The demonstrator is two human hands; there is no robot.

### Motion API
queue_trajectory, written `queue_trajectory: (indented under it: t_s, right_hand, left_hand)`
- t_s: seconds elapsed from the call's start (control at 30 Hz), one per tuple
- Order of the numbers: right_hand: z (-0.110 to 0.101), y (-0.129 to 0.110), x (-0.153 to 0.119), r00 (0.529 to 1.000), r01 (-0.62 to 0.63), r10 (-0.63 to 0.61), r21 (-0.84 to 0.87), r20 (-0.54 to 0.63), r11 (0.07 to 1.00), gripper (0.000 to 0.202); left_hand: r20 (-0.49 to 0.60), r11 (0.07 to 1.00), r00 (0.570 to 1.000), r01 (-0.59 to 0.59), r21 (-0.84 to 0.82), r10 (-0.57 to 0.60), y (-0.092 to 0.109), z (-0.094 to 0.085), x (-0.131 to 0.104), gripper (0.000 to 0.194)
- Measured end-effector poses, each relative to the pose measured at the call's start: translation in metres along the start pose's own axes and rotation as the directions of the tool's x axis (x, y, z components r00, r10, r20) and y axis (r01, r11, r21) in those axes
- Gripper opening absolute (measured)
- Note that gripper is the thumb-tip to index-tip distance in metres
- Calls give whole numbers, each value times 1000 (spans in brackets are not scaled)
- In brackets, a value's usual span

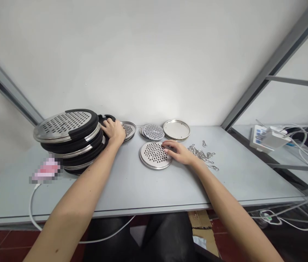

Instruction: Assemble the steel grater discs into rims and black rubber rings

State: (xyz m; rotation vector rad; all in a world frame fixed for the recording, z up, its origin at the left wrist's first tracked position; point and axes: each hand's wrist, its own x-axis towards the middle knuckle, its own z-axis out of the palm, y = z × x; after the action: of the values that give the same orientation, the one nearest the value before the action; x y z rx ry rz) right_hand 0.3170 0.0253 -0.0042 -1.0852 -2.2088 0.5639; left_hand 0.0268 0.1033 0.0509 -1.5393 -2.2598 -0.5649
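Note:
My left hand [114, 131] reaches to the back left, its fingers curled over a black curved rim piece [107, 118] behind the tall stack; its fingertips are partly hidden. In front of me a round perforated metal plate [154, 154] with a raised steel rim lies flat on the table. My right hand [179, 152] rests on that plate's right edge, fingers stretched out and slightly apart. At the left rises a stack of similar round plates [63, 125] with black rims partly around them. Just right of my left hand sits a stack of rimmed grater-like discs [128, 130].
Loose perforated discs [153, 132] and shallow round metal pans [177, 130] stand along the wall. Small wire clips [201, 154] lie scattered right of my right hand. A blurred pink item [46, 170] with a white cable is at the left. A power strip [261, 138] with cables sits far right.

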Motion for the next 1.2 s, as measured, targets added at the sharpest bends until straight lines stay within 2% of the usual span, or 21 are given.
queue_trajectory:
  t_s: [0.37, 0.53, 0.67, 0.73, 0.8, 0.9, 0.97, 1.03, 1.1, 1.2]
  right_hand:
    - [0, -3, 0, 1000, -1, 0, -7, -9, 1000, 38]
    - [0, -3, 0, 1000, 16, -16, -18, -20, 1000, 38]
    - [0, -4, 0, 1000, 14, -14, -22, -24, 1000, 37]
    - [0, -4, 0, 1000, 10, -11, -25, -17, 1000, 38]
    - [0, -4, 1, 1000, 8, -8, -26, -13, 1000, 39]
    - [-1, -4, 1, 1000, 16, -17, -29, -15, 999, 40]
    - [-1, -5, 0, 1000, 28, -28, -44, -11, 999, 42]
    - [-1, -8, -2, 999, 34, -36, -85, -21, 996, 46]
    - [0, -13, -3, 998, 46, -51, -133, -33, 990, 52]
    - [4, -23, -3, 993, 120, -120, -142, 8, 983, 71]
  left_hand:
    - [-29, 980, 997, -73, -184, 69, 0, -12, -3, 39]
    - [-44, 957, 981, -195, -216, 190, 5, -15, -8, 37]
    - [-111, 899, 940, -341, -274, 323, 10, -19, -18, 38]
    - [-154, 838, 897, -442, -321, 414, 11, -24, -25, 37]
    - [-209, 744, 823, -566, -355, 527, 11, -31, -35, 36]
    - [-339, 561, 662, -748, -355, 668, 4, -43, -55, 39]
    - [-421, 449, 560, -827, -339, 714, -6, -50, -70, 41]
    - [-461, 346, 476, -874, -340, 749, -19, -52, -86, 46]
    - [-464, 286, 442, -884, -370, 767, -32, -48, -97, 57]
    - [-434, 303, 475, -861, -408, 765, -46, -38, -105, 69]
